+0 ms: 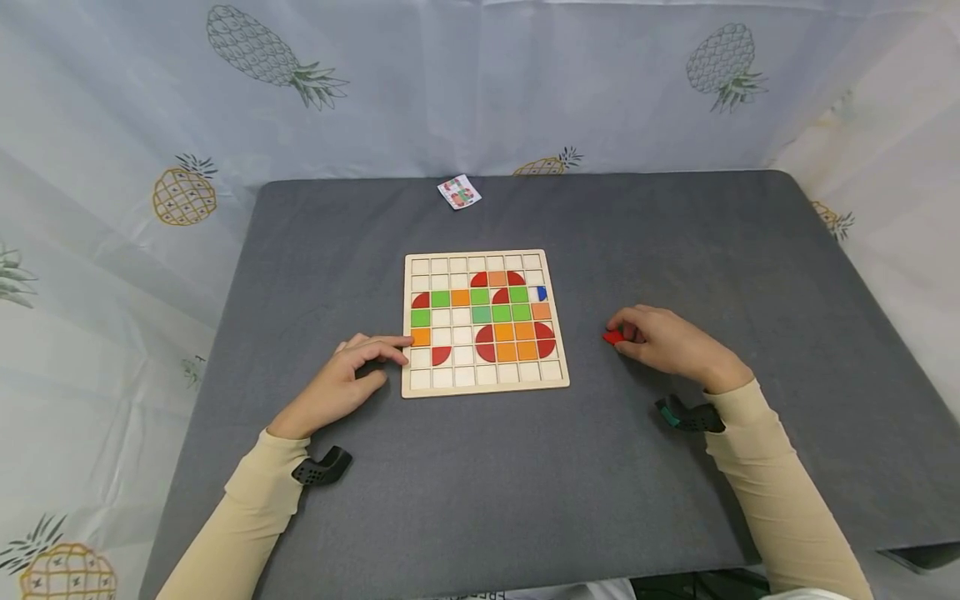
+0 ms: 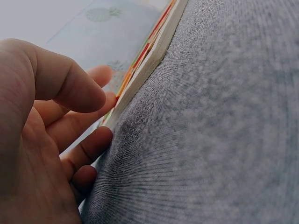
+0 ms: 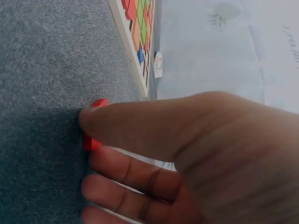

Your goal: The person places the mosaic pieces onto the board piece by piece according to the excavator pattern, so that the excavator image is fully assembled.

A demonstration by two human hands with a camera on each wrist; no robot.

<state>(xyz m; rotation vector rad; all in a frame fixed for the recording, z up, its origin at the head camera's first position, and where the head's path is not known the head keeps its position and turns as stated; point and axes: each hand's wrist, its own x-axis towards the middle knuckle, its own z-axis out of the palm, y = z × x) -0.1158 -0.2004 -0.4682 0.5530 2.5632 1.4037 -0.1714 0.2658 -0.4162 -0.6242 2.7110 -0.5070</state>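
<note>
My left hand [image 1: 347, 379] lies at the left side of a wooden grid board [image 1: 442, 377], with its fingertips at the board's edge and its fingers loosely bent. In the left wrist view the fingertips [image 2: 106, 136] meet the pale side of the board. To the right of the board, my right hand [image 1: 671, 342] pinches a small red block [image 1: 613, 337] low over the table. The right wrist view shows the thumb across this red block [image 3: 88, 141], covering part of it. On the board sit red quarter-round pieces, green and orange squares, and a blue piece [image 1: 542, 293].
A small printed card [image 1: 459, 192] with a coloured pattern lies near the table's far edge. Dark grey cloth covers the table [image 1: 480, 483]. Behind it hangs a pale curtain [image 1: 480, 92] printed with pineapples. Each wrist carries a black camera mount.
</note>
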